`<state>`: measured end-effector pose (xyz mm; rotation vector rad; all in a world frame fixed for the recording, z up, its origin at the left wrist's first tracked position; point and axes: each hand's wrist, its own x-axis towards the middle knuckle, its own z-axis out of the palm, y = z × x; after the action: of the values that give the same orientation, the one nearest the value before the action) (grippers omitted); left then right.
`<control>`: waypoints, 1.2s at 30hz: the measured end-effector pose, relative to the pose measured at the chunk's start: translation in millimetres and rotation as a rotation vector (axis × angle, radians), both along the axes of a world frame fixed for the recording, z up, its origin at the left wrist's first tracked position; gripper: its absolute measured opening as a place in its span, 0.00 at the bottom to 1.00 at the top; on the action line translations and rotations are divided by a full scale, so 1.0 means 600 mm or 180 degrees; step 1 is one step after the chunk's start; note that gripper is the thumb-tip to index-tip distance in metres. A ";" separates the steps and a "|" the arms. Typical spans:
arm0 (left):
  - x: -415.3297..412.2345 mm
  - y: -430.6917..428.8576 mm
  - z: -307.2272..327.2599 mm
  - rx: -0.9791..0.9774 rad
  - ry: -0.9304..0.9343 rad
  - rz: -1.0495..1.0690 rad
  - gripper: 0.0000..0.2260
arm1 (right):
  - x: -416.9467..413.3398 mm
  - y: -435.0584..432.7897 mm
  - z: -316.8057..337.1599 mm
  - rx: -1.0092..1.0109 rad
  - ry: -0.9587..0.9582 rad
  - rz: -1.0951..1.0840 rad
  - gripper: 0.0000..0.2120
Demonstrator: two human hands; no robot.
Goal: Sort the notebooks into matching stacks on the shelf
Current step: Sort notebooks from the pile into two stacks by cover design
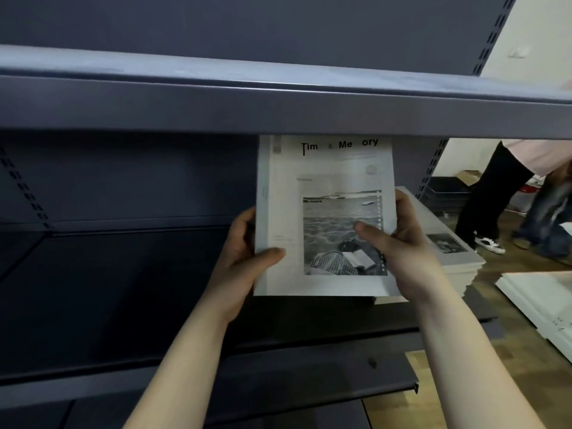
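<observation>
Left to right: the dark shelf (130,292) lies bare at left. The left hand (244,258) closes its grip on the left edge of a pale notebook (325,218), thumb across the cover. The right hand (402,243) grips the right edge likewise. The notebook is held above the shelf; behind it, apparently resting on the shelf, sits a stack of similar notebooks (448,252).
</observation>
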<state>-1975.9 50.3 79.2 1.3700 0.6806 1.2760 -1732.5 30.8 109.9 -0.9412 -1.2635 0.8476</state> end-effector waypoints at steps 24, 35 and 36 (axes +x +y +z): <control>0.075 0.046 -0.141 -0.0250 0.2004 0.1383 0.15 | 0.310 0.041 -0.015 -0.0790 -0.0143 -0.0273 0.27; 0.098 0.025 -0.129 -0.0230 0.2458 0.1608 0.13 | 0.357 0.054 -0.025 -0.1142 -0.0584 -0.0100 0.25; 0.098 0.024 -0.129 -0.0234 0.2459 0.1612 0.13 | 0.357 0.058 -0.027 -0.1152 -0.0675 -0.0121 0.25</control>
<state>-1917.1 64.7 1.8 1.6918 1.6697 1.0474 -1518.0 65.4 93.5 -1.3689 -1.2899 0.9856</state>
